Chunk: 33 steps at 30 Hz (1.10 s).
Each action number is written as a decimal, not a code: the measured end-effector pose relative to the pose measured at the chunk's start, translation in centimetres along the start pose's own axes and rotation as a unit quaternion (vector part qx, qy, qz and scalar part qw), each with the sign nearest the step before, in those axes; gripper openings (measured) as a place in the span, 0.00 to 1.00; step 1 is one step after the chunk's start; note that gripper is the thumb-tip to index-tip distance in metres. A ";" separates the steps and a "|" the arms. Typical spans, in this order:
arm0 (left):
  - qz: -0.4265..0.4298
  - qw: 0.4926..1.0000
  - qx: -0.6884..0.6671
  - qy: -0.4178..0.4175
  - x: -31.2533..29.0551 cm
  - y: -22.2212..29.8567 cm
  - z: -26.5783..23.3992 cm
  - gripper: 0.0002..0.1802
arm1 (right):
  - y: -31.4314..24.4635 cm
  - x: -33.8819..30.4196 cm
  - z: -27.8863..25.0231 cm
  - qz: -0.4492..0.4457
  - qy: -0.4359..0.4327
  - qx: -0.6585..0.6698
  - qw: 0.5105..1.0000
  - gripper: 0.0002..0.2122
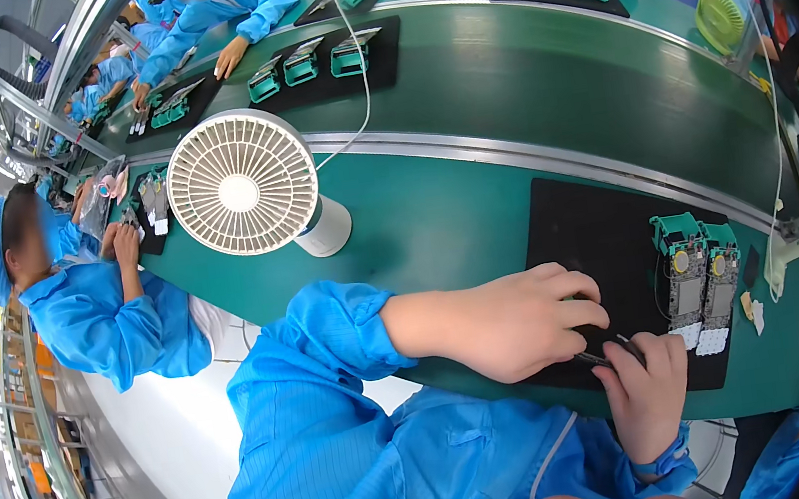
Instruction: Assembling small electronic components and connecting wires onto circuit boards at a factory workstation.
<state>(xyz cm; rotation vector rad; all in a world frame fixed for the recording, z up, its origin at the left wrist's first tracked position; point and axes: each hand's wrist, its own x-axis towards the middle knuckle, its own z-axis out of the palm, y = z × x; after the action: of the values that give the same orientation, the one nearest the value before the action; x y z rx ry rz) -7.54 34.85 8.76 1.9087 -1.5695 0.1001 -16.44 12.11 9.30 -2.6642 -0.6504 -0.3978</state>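
Note:
My left hand point(520, 324) reaches in from the left over a black mat point(573, 227), its fingers curled and their tips partly hidden. Facing it, my right hand point(649, 393) is closed on a thin dark tool point(626, 345) that looks like tweezers. The tool's far end lies by the left fingertips; whether they grip anything is hidden. To the right of my hands, two grey circuit boards point(688, 292) lie side by side on the mat. Each has a green plastic frame point(673, 231) at its far end, a round yellowish part and a white pad at its near end.
A white fan point(324, 229) stands on the green bench left of the mat. Small pale scraps point(754, 312) lie right of the boards. Beyond a metal rail runs a green conveyor point(496, 65). Co-workers in blue sit at the left and across, with green-framed parts on black mats point(385, 60).

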 end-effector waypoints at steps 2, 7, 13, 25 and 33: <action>0.036 0.999 0.016 -0.004 0.1 0.1 -0.1 0.08 | -0.2 0.3 -0.3 -0.014 -0.019 0.004 1.000 0.14; -0.017 0.997 0.037 0.065 0.6 -0.6 -1.0 0.20 | 0.6 1.6 0.2 0.021 0.004 0.148 0.989 0.06; -0.120 0.977 0.067 0.165 0.3 -1.1 -0.8 0.21 | 3.1 2.9 5.7 0.235 0.014 0.405 0.883 0.05; -0.062 0.981 0.166 -0.076 -0.3 -0.4 4.6 0.20 | 10.0 -0.9 -0.7 0.310 0.199 -0.138 0.919 0.08; -0.046 0.977 0.178 -0.110 0.6 0.2 5.7 0.29 | 17.7 -3.9 0.6 0.364 0.143 -0.143 0.909 0.16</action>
<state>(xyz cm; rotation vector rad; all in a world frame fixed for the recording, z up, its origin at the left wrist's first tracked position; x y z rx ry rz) -9.47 31.31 4.64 2.3367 -1.6930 0.1420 -11.04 -3.71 2.35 -2.7789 0.5287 -0.6716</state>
